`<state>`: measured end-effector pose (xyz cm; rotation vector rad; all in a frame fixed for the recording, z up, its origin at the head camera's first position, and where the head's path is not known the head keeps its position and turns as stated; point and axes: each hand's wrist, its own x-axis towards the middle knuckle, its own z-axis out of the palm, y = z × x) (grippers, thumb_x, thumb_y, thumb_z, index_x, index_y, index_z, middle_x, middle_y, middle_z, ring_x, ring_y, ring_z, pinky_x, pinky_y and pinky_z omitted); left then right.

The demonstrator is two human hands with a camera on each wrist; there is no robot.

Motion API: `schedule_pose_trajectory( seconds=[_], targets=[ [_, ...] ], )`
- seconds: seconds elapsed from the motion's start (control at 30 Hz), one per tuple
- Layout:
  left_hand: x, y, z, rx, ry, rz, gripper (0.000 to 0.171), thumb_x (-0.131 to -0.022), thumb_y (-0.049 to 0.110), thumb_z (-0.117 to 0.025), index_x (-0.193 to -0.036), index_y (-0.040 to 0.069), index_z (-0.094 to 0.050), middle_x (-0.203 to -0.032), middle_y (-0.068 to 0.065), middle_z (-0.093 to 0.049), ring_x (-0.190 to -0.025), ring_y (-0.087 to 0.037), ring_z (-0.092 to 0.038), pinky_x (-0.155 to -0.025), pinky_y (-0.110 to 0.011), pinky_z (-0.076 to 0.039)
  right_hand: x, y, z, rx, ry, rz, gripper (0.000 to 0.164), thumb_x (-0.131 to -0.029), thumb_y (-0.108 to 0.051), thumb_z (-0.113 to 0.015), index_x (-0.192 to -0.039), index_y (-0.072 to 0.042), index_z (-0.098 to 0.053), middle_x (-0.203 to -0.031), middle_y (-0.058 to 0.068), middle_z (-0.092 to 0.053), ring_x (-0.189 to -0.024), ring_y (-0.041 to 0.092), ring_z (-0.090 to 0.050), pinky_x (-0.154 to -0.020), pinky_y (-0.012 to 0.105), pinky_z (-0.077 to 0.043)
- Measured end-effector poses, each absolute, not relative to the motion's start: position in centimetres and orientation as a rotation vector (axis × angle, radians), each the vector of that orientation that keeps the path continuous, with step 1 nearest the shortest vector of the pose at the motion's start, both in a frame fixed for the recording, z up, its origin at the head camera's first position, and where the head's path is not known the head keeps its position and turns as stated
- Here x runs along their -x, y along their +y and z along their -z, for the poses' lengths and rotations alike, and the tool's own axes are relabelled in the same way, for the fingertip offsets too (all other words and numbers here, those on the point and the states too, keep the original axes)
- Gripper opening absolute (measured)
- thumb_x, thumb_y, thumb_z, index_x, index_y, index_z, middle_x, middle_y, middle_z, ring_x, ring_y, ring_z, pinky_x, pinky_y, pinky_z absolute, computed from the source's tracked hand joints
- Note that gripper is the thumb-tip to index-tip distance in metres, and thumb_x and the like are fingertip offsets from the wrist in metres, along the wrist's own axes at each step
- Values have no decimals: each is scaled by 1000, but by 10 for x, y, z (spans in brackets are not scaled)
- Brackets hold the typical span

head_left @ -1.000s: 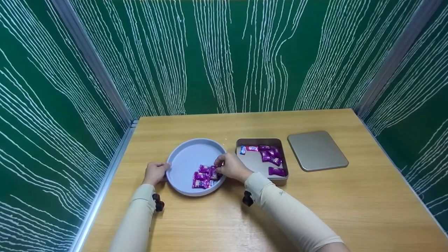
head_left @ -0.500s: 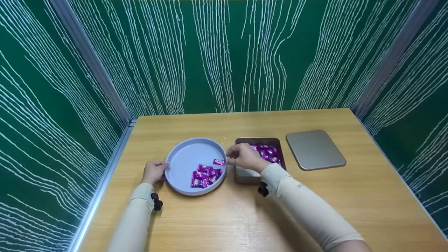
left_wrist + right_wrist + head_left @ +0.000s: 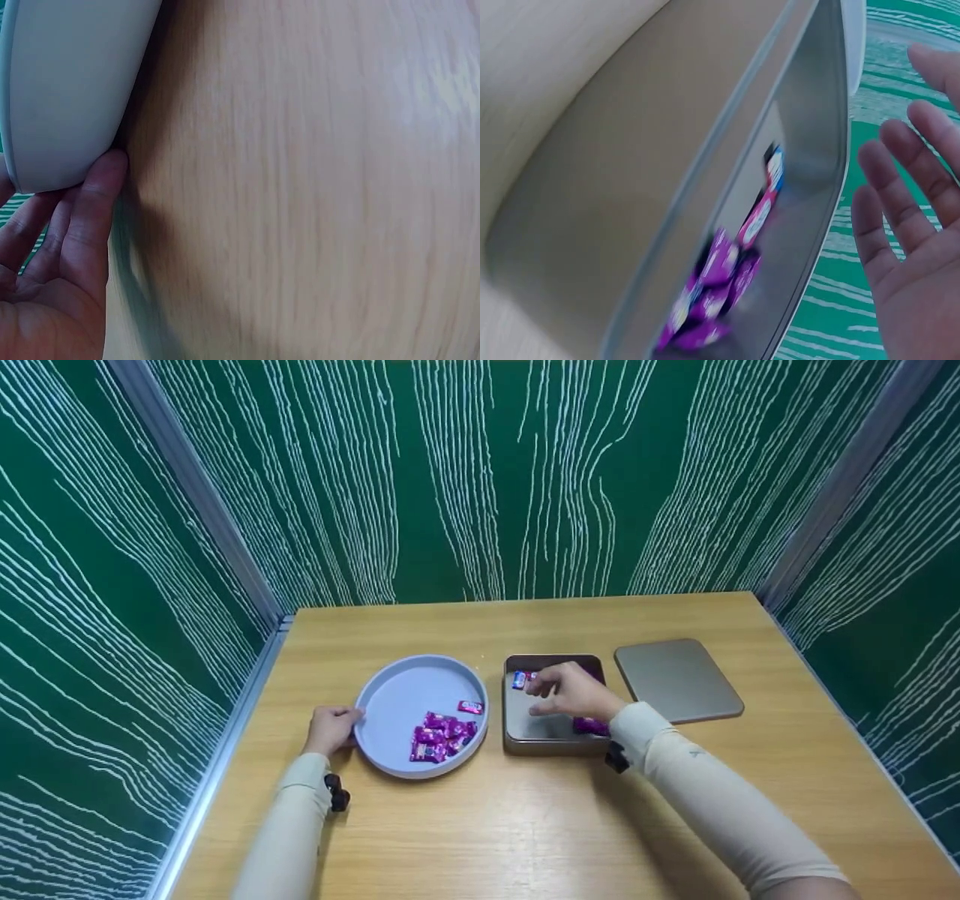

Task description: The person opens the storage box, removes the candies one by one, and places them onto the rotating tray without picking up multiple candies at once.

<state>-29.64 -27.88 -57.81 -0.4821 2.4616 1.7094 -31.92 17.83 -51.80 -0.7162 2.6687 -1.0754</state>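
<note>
On the left side of the table lies a pale lavender round tray (image 3: 397, 697) with a raised rim. My left hand (image 3: 331, 729) grips its left edge; in the left wrist view, fingers (image 3: 88, 217) touch the tray's outer wall (image 3: 71, 97). Several purple candies (image 3: 439, 735) lie in the tray's lower right, with a small pink candy (image 3: 470, 707) apart above them. My right hand (image 3: 574, 692) hovers over a square metal tin (image 3: 555, 747), fingers spread and holding nothing. Inside the tin, a blue-ended candy (image 3: 775, 166), a pink candy (image 3: 756, 222) and several purple candies (image 3: 720, 262) show.
The tin's flat metal lid (image 3: 679, 681) lies on the wooden table (image 3: 495, 832), right of the tin. Green walls (image 3: 517, 510) with white wavy lines stand behind and at both sides, joined by grey metal posts (image 3: 199, 495).
My right hand let go of the small pink candy in the tray and moved right, over the tin. The left hand stays at the tray's edge.
</note>
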Motion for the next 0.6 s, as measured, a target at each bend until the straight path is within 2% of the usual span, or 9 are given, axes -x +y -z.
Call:
schedule_pose_trajectory(
  seconds=[0.1,0.2,0.33,0.4,0.6],
  targets=[
    [296,-279,579,481,2460,-1734,30,-107,13,-65,-122,-12,-74,-108,-19,-77,-75,-13,-73,-68,-28,-66,322,191,519,756,2647,1052,24,-86,-15,-91,-108,-11,-82,-113,16,-80,-102,32,-71,-90,43,-60],
    [297,-279,582,480,2446,-1750,31,-106,12,-65,-122,-13,-73,-105,-18,-77,-73,-13,-72,-67,-29,-66,324,204,520,809,2611,1032,27,-86,-12,-90,-110,-4,-81,-114,20,-79,-104,40,-72,-93,51,-62],
    [299,-280,583,490,2431,-1747,30,-106,12,-65,-121,-12,-73,-101,-15,-76,-74,-13,-72,-67,-30,-66,328,219,523,851,2574,989,28,-87,-9,-89,-111,2,-79,-113,22,-79,-104,40,-73,-96,60,-61],
    [299,-280,584,501,2428,-1744,30,-106,13,-65,-121,-12,-74,-100,-14,-76,-74,-13,-73,-68,-30,-66,330,224,526,872,2574,951,27,-87,-9,-89,-110,1,-80,-111,20,-79,-101,36,-72,-95,59,-61],
    [300,-280,583,523,2435,-1732,31,-107,13,-65,-124,-12,-74,-103,-16,-76,-75,-13,-73,-68,-29,-66,335,237,534,886,2594,811,30,-82,-11,-93,-108,-2,-81,-107,15,-80,-94,25,-70,-88,45,-62]
  ],
)
